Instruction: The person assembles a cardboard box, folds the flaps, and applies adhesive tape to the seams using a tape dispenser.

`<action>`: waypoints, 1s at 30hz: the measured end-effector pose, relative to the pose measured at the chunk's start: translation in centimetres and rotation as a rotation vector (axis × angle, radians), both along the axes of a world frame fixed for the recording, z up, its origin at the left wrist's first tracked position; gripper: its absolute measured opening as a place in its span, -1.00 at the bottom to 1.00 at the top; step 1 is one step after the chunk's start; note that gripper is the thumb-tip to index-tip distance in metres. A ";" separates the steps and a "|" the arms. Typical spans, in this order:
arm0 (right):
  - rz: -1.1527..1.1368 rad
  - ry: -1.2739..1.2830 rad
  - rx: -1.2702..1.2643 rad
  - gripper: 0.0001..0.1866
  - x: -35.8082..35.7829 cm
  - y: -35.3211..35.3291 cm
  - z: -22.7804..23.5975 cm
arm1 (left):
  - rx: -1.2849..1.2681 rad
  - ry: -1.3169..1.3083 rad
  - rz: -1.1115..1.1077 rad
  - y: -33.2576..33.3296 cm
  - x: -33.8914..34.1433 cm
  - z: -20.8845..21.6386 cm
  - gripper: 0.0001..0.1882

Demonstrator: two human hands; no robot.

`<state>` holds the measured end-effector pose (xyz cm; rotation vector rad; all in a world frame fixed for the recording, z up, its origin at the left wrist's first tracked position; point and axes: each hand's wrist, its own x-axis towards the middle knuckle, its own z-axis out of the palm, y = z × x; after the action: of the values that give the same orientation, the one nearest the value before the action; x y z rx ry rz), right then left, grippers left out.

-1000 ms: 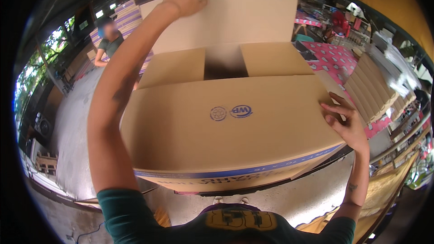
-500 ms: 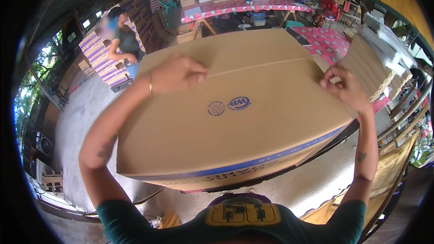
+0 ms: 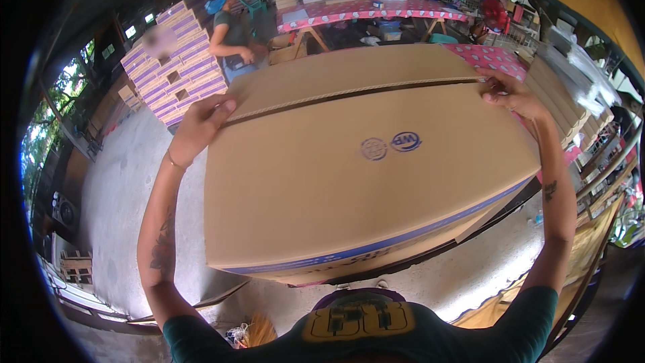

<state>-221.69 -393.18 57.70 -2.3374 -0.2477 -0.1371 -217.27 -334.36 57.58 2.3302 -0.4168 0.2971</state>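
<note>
We have a large brown cardboard box (image 3: 363, 181) in front of us, resting on a low surface of which only a dark edge (image 3: 430, 252) shows under the box. Its two top flaps are folded down and meet at a seam (image 3: 356, 92) running from left to right.

Our left hand (image 3: 201, 124) lies flat on the left end of the seam, fingers spread wide and pressing on the flap, holding nothing. Our right hand (image 3: 507, 94) is at the right end of the seam, with the fingers bent narrow and pinching the flap edge at the corner.

We judge the step in hand to be the closing of the top: both flaps are down but the seam is not sealed. The next move probably calls for keeping the flaps level and tight together, with one hand free to bring something for sealing.

Behind the box, another person (image 3: 235, 30) works beside a stack of purple and white cartons (image 3: 178, 67), and a long table with a pink cloth (image 3: 376, 10) stands further back.
</note>
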 end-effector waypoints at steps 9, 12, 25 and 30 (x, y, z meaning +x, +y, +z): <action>-0.078 0.280 0.480 -0.28 -0.2 1.9 1.3 | -0.389 0.147 -0.144 1.3 -0.1 -1.6 -0.67; -0.079 0.303 0.355 -0.27 0.0 1.8 1.4 | -0.287 0.114 -0.144 1.3 -0.4 -1.5 -0.63; -0.137 0.258 0.111 -0.37 0.4 4.4 -1.0 | -0.864 0.317 -0.319 2.1 -2.0 -5.8 -0.67; -0.188 0.156 -0.210 -0.39 0.1 4.5 -0.3 | -0.704 0.346 -0.383 4.0 -0.6 -5.4 -0.66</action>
<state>-221.63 -388.73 57.42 -2.5628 0.0372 -0.0205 -217.91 -330.39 52.19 1.5329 -0.4791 -0.1350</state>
